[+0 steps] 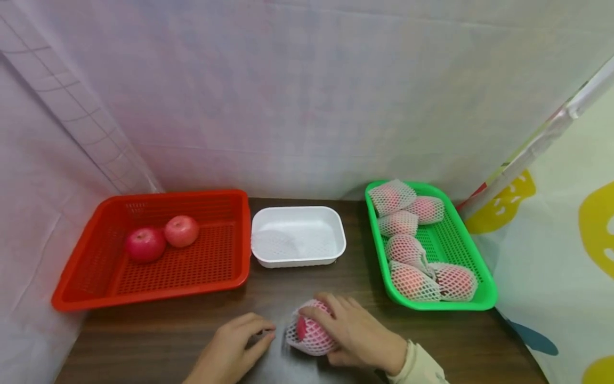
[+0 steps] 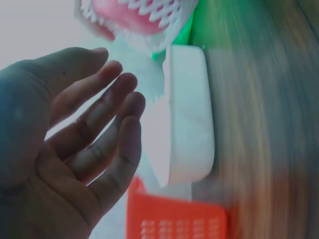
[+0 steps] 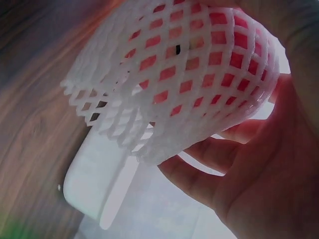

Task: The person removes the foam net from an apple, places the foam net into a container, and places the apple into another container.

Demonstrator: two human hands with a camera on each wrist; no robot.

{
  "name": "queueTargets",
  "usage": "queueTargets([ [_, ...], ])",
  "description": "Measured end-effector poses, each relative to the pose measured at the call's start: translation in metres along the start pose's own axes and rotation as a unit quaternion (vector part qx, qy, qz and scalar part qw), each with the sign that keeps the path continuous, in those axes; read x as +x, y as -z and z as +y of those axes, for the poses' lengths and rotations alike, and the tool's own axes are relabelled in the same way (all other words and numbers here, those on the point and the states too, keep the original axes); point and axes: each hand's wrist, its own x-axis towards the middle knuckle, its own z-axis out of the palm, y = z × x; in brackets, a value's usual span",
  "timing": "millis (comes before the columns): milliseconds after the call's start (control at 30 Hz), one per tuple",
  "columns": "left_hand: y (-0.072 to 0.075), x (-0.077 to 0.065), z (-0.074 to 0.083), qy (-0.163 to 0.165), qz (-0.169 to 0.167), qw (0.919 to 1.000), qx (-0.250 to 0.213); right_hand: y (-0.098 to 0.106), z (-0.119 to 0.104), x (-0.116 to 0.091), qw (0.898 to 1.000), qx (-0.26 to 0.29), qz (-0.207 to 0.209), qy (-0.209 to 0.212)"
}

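Note:
An apple in a white foam net sleeve (image 1: 314, 333) is held by my right hand (image 1: 355, 333) low over the front of the table. Fingers and thumb wrap round the apple in the right wrist view, while the loose end of the foam net (image 3: 94, 99) sticks out past it. My left hand (image 1: 235, 346) is just left of the apple, fingers relaxed and slightly bent, touching nothing. The left wrist view shows a gap between the left fingertips (image 2: 132, 104) and the netted apple (image 2: 139, 15).
A red basket (image 1: 244, 240) at the left contains two bare apples (image 1: 145, 245). Centrally behind my hands stands a white tray (image 1: 297, 262) with some foam netting (image 1: 273, 244) inside. The green basket (image 1: 489, 293) at the right has several net-covered apples (image 1: 405, 250). A pale curtain (image 1: 307, 106) hangs behind.

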Motion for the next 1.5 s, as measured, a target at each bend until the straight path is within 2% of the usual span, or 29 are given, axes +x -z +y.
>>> queueTargets([
  [67,-0.007,0.004,-0.001,-0.006,-0.008,0.9993,-0.037,-0.002,-0.002,0.002,1.000,0.021,-0.002,-0.001],
  [133,-0.013,0.006,-0.003,-0.007,-0.032,0.9967,-0.074,-0.005,-0.004,0.003,0.999,0.045,-0.002,0.000],
  [233,-0.018,0.007,-0.006,0.013,-0.076,0.9915,-0.105,-0.010,-0.008,0.005,0.997,0.077,0.001,0.009],
  [333,-0.021,0.006,-0.009,0.050,-0.126,0.9824,-0.129,-0.013,-0.012,0.006,0.994,0.106,0.010,0.020],
  [400,-0.024,0.006,-0.011,0.066,-0.146,0.9771,-0.140,-0.015,-0.014,0.007,0.992,0.124,0.013,0.029],
  [467,-0.026,0.007,-0.012,0.071,-0.151,0.9746,-0.149,-0.015,-0.016,0.009,0.990,0.133,0.012,0.037],
  [600,-0.026,0.005,-0.014,0.078,-0.135,0.9770,-0.146,-0.013,-0.015,0.009,0.993,0.106,0.010,0.047],
  [800,-0.013,0.001,-0.018,0.135,-0.137,0.9689,-0.155,-0.008,-0.004,0.004,0.996,0.048,0.052,0.046],
  [1000,-0.001,-0.003,-0.019,0.197,-0.135,0.9635,-0.121,0.012,0.018,0.005,0.994,-0.014,0.099,0.045],
  [1133,0.005,-0.005,-0.021,0.215,-0.139,0.9599,-0.115,0.042,0.040,0.021,0.992,-0.028,0.123,0.024],
  [1300,0.006,-0.010,-0.025,0.210,-0.149,0.9600,-0.110,0.076,0.079,0.062,0.989,-0.051,0.142,-0.007],
  [1400,0.005,-0.014,-0.025,0.208,-0.146,0.9612,-0.108,0.077,0.107,0.092,0.989,-0.059,0.133,-0.039],
  [1500,0.004,-0.018,-0.024,0.199,-0.132,0.9656,-0.102,0.066,0.133,0.118,0.990,-0.051,0.103,-0.085],
])
